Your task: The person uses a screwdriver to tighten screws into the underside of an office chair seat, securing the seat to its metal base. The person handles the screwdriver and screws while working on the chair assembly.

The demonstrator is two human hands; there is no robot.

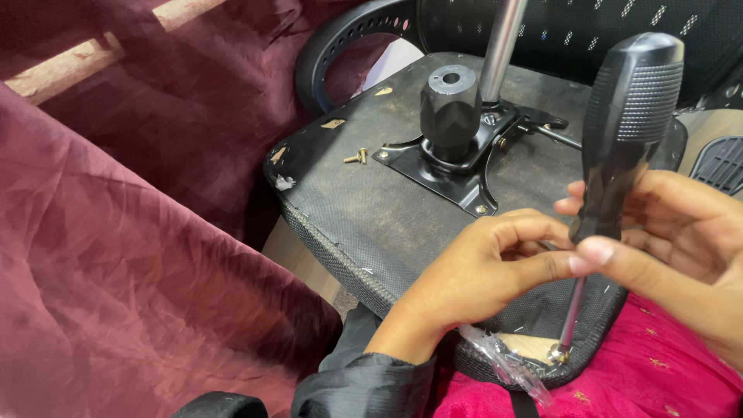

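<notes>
The right hand (665,232) grips a screwdriver (619,147) seated on a corner screw (559,354), not yet flush, the left hand's (480,271) fingers pinch its shaft, and two screws (356,157) lie loose on the seat (364,209).

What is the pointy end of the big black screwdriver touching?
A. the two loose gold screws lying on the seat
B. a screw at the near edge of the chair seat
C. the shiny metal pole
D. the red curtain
B: the screwdriver runs down between the right hand and left hand, and its tip sits on a screw at the near edge of the upturned chair seat.
</notes>
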